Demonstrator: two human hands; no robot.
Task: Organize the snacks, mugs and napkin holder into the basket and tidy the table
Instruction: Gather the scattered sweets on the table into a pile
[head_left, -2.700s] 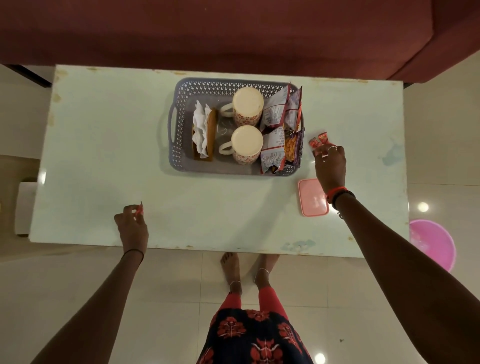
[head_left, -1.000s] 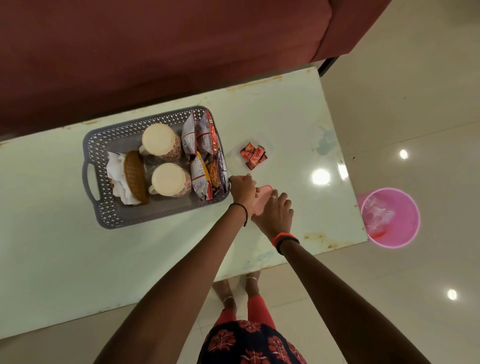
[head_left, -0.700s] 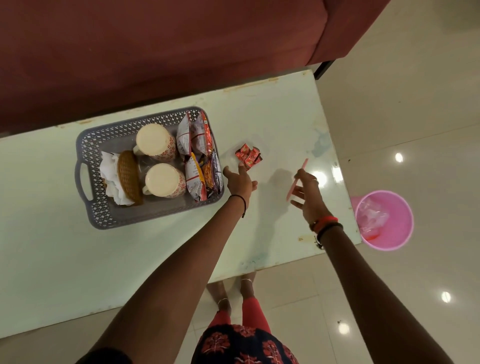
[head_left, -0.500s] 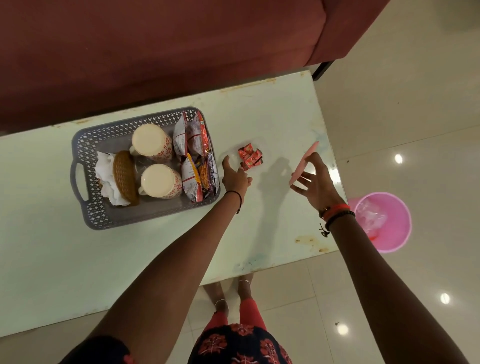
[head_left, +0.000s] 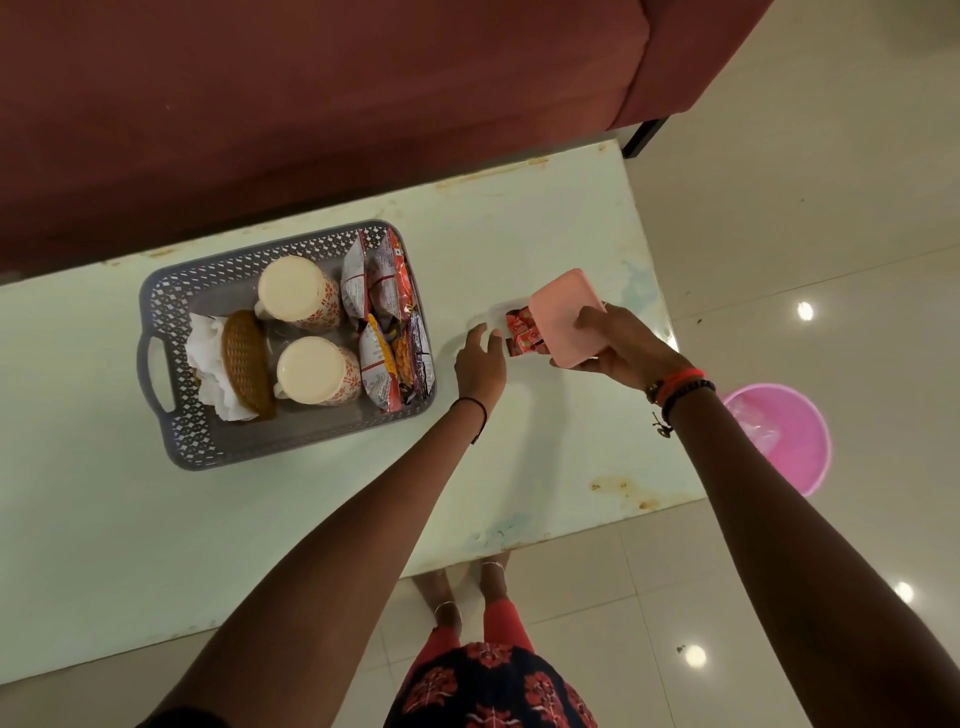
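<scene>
Grey basket at table left holds napkin holder, two mugs, snack packets. Just right of it, left hand rests on a clear box containing red sachets, fingers loose. Right hand grips pink lid, tilted over the box; pink bin on floor far right.

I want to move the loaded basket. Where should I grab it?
By the cut-out handle on the basket's left end, coming from the left; the snack packets crowd its right end. Steady the bare near rim too, since only that handle shows.
</scene>
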